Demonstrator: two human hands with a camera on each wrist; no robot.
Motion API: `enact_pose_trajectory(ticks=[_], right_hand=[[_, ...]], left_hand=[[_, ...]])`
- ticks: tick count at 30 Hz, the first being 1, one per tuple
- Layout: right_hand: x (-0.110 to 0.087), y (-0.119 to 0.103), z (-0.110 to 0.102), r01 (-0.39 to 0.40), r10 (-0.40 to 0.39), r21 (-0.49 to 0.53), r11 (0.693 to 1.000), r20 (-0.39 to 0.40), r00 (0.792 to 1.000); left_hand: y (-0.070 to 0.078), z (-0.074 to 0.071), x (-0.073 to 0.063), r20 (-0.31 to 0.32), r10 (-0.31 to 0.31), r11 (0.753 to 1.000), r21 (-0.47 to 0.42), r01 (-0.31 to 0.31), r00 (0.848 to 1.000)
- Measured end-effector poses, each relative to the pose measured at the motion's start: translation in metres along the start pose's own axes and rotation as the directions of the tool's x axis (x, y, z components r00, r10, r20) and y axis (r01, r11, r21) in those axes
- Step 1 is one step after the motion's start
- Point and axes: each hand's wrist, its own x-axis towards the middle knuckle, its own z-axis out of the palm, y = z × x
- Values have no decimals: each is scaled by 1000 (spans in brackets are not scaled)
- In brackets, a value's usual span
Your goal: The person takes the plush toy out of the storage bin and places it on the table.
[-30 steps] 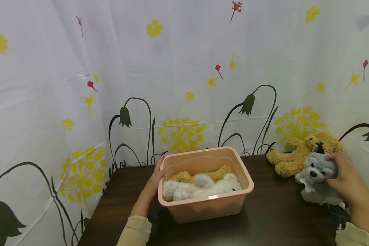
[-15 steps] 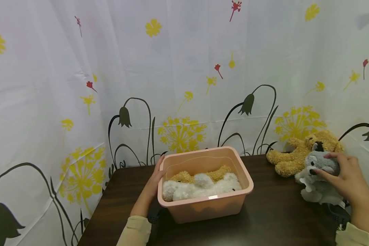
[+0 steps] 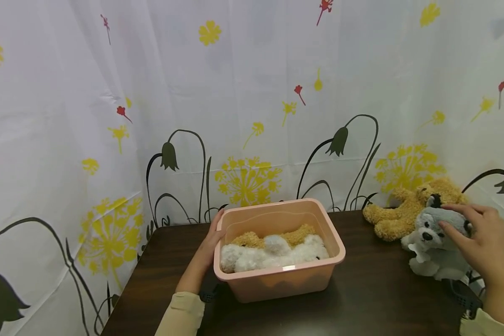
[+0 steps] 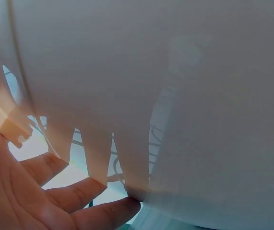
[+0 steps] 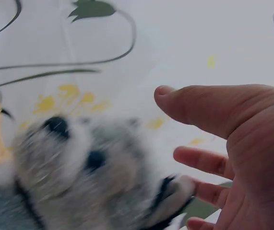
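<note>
On the left side of a pink plastic tub [image 3: 283, 282], my left hand [image 3: 210, 240] rests with its thumb at the rim. Its extended fingertips [image 4: 122, 211] touch the outer wall in the left wrist view. A grey and white plush dog [image 3: 438, 261] sits upright at the right of the table. My right hand [image 3: 489, 238] is beside the dog's head, fingers loosely spread. The right wrist view shows a gap between its thumb [image 5: 194, 103] and the dog, while a fingertip overlaps the ear.
Inside the tub lie a white plush toy [image 3: 252, 259] and a golden plush toy [image 3: 302, 233]. Behind the dog a golden teddy bear [image 3: 396, 217] leans by the curtain [image 3: 252, 93]. The dark wooden table [image 3: 374, 289] ends at its left edge near my left forearm.
My right hand has let go of the plush dog's head and drawn slightly to the right. The dog stays seated. My left hand keeps its place at the tub.
</note>
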Motion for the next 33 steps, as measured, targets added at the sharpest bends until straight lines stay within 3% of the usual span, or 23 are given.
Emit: enact_pose_trajectory(ticks=[5,9,13,16,21,26,33], right_hand=[[-2,-28,-18,46,-34,88,995,-130,991],[-5,-55,-27,168,-153,91,982,-154,976],[-12,-89,-33,296,-293,65,953,-48,955],[-17,-117,-31,334,-339,75,940,60,939],[-17,-157,-14,320,-373,255,912,196,907],[10,-185,3,309,-420,345,886,319,850],[59,-230,24,463,-509,214,860,406,759]], left_hand=[[0,-1,-1,3,16,1000,26,-16,1000],[0,-1,-1,-11,7,1000,22,-7,1000],[-1,1,-2,-17,-13,1000,14,13,1000],[0,0,-3,-10,-17,1000,18,17,1000],[4,-2,-4,-17,-5,1000,17,5,1000],[5,-2,-4,-15,4,1000,9,-4,1000],[2,-2,-4,11,10,1000,-9,-10,1000]])
